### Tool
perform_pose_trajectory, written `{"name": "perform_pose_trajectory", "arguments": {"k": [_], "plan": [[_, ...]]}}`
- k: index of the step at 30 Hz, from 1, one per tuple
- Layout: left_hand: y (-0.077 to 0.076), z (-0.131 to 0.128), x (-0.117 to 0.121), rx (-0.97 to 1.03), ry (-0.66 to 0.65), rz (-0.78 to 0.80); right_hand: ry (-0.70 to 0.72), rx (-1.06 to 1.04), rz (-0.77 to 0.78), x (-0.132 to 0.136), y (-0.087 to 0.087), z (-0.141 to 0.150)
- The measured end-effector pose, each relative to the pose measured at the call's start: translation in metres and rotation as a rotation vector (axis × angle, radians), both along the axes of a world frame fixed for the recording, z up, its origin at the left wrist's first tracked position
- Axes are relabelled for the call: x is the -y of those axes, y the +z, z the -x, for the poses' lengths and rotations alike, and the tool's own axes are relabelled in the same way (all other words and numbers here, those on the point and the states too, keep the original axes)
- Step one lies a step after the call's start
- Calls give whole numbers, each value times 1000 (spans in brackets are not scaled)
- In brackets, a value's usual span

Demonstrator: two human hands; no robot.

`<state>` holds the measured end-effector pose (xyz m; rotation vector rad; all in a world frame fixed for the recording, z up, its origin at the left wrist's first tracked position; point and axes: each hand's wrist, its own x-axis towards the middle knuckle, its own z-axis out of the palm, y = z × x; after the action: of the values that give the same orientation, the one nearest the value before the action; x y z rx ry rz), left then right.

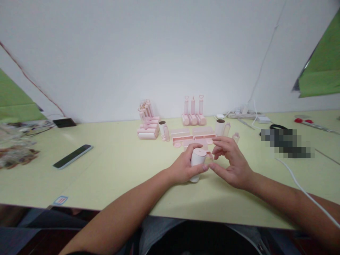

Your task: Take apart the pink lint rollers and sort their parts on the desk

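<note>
Left hand: fingers closed round white roll, pink end up, just below frame centre. Right hand: fingers parted, curved, just right of roll. Phone at left.

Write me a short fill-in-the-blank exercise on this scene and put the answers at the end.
1. The left hand grips a white cylinder whose top is coloured ____.
2. In the picture, the phone lies on the table to the ____ of both hands.
3. The right-hand row of upright pink tubes, beyond the cylinder, numbers ____.
4. Higher in the picture than the right hand, at the right edge, the fabric is coloured ____.

Missing words: pink; left; three; green.
</note>
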<state>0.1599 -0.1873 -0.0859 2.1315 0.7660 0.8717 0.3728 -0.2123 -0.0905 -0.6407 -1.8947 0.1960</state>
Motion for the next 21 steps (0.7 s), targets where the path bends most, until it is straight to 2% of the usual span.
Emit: {"name": "perform_pose_trajectory", "arguments": {"k": [6,10,15,21], "plan": [[3,3,3,-4,-11,56,175,69,159,1,-3,1],[8,8,-1,137,89,17,106,19,174,0,-2,0],[14,14,-13,365,247,12,129,289,292,-2,-3,6],[12,18,-21,380,353,49,61,562,331,-3,-15,15]]}}
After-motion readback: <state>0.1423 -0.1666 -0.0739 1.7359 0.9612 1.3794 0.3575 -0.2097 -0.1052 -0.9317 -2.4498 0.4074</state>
